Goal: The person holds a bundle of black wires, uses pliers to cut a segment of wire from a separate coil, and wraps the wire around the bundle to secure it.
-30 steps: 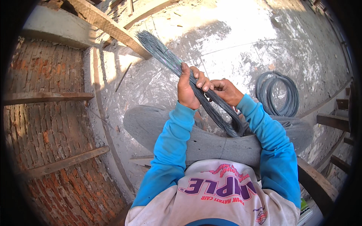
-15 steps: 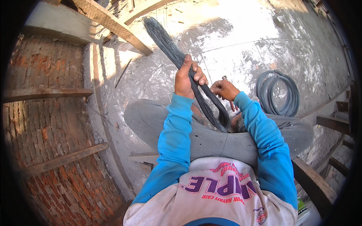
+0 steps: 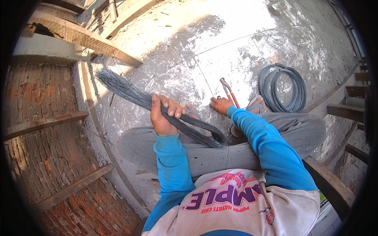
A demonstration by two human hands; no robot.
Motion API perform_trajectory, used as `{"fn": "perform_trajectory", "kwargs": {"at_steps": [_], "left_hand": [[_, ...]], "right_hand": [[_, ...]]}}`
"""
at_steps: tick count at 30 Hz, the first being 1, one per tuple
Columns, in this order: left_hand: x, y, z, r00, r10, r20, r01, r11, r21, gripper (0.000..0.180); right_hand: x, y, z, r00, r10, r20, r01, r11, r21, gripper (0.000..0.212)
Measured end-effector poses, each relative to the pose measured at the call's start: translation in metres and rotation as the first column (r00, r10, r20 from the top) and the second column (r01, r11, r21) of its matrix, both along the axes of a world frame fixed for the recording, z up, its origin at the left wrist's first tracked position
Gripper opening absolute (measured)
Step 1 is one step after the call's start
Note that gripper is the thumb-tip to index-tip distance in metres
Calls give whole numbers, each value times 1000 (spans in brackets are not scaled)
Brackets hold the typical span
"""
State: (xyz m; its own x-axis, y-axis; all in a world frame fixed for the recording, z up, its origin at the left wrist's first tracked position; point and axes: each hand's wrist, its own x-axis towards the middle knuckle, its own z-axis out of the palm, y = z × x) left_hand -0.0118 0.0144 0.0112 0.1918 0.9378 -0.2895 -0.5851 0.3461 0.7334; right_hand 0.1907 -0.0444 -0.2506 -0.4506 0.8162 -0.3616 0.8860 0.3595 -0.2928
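My left hand (image 3: 164, 114) is closed around the middle of a bundle of thin grey wire (image 3: 126, 91). The cut ends fan out at the far left, and the folded loop end rests by my lap. My right hand (image 3: 221, 105) is low over the floor between my feet, fingers bent together. A small dark round thing (image 3: 219, 97) shows at its fingertips, too small to name. Just beyond and right of that hand lie pincers (image 3: 228, 92) with red handles, jaws pointing away; whether the hand touches them is unclear.
A coil of grey wire (image 3: 298, 89) lies on the concrete floor (image 3: 177, 74) beyond my right knee. A brick wall (image 3: 47, 137) with wooden battens stands at the left. Timber beams (image 3: 88, 39) cross the far left, and more wooden pieces (image 3: 346, 113) line the right.
The wire bundle has swung left and lower with my left hand, now lying flatter. My right hand has moved away from the bundle toward the floor, and the pincers show more fully.
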Motion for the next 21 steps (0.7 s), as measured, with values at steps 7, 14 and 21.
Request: {"fn": "perform_trajectory", "kwargs": {"at_steps": [7,14,21], "left_hand": [[8,3,-16,992,60,-114,-70,994,-83,42],[35,7,-20,992,16,-124,-32,991,-127,38],[45,9,-34,998,-59,-34,56,994,-89,36]], "right_hand": [[9,11,-5,976,-204,78,216,951,-221,20],[52,64,86,977,-92,-194,113,989,96,12],[55,38,199,806,-180,-564,135,983,-121,8]]}}
